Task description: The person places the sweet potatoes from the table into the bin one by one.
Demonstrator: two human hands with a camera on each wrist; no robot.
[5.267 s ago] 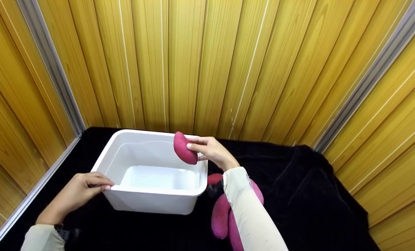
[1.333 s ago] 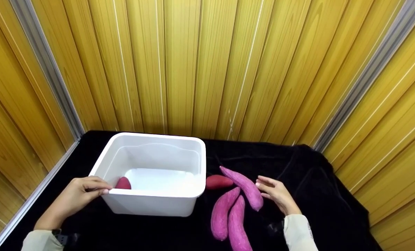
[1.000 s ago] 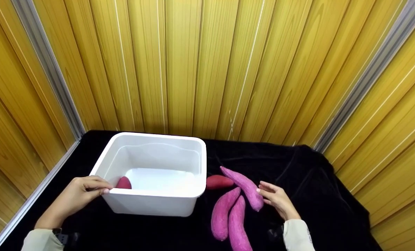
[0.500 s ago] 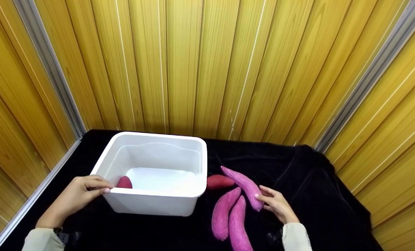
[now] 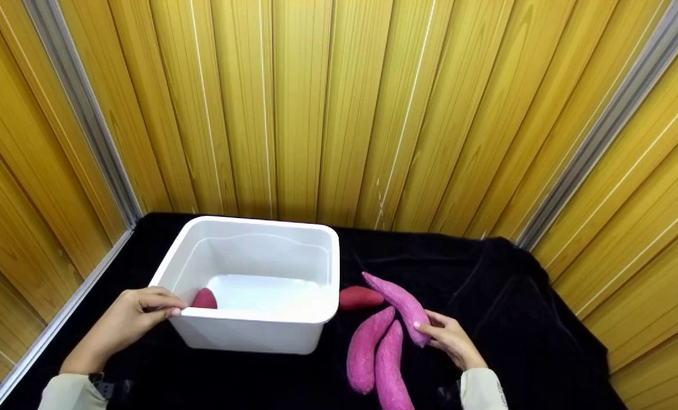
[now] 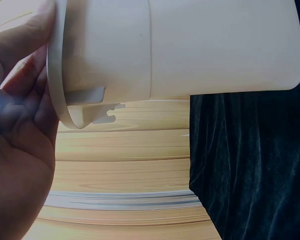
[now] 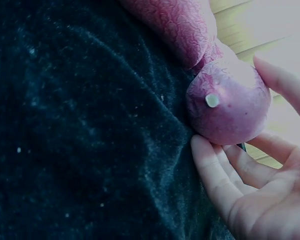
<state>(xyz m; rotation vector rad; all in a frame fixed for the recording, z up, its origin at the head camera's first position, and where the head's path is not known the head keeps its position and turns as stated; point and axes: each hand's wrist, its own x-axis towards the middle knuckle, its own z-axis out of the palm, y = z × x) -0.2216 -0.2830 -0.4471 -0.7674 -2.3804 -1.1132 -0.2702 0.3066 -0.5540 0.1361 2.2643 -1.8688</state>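
Observation:
My left hand (image 5: 139,310) pinches the near-left rim of a white plastic tub (image 5: 247,336); the left wrist view shows the tub's outer wall (image 6: 215,45) beside the palm. Inside, at the near-left corner, lies a dark red sweet potato (image 5: 205,298), partly hidden by the rim. My right hand (image 5: 455,340) holds the thick near end of a long pink-purple sweet potato (image 5: 398,299), thumb on one side and fingers on the other. That sweet potato rests on the cloth. In the right wrist view its rounded end (image 7: 235,110) sits between thumb and fingers.
Two more long pink sweet potatoes (image 5: 364,353) lie side by side nearer me. A red sweet potato (image 5: 360,298) lies between them and the tub's right wall. Black cloth (image 5: 515,341) covers the surface, with yellow wood-look panels (image 5: 316,114) behind and at both sides.
The red sweet potato once held over the tub now lies inside it. My right hand moved to the pink sweet potato and closed around its near end. The left hand stayed on the rim.

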